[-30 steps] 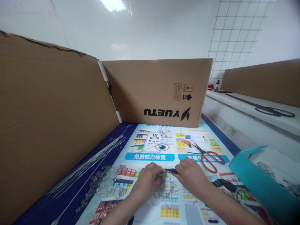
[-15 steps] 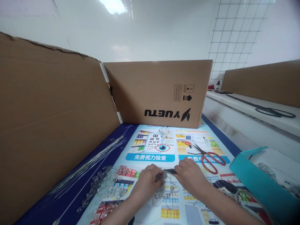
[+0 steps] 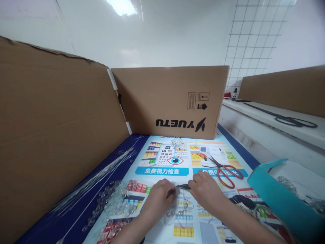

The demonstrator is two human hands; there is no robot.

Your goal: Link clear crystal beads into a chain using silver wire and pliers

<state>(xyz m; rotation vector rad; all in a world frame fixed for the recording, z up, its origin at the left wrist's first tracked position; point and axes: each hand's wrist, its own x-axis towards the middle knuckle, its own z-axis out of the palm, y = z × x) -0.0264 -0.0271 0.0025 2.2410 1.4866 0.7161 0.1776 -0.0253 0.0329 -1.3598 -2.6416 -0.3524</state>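
In my right hand (image 3: pixel 204 186) I grip dark pointed pliers (image 3: pixel 183 186), their tip reaching to the fingers of my left hand (image 3: pixel 161 196). My left fingers are pinched together on a thin beaded wire (image 3: pixel 186 213). It hangs in loops below them, carrying a few clear beads (image 3: pixel 180 213). Exactly where the plier tip meets the wire is hidden by my fingers. To the left of my left hand lies a spread of loose clear beads (image 3: pixel 122 203).
Red-handled scissors (image 3: pixel 230 174) lie beyond my right hand. A turquoise box (image 3: pixel 281 196) holding wire pieces stands at right. Long straight wires (image 3: pixel 101 179) lie along the left. Cardboard panels (image 3: pixel 142 98) border the back and left. A small wire bundle (image 3: pixel 177 143) sits at the back.
Both hands hold nearly the same place and grip. The whole view has shifted very slightly; the hanging wire loops have moved a little.
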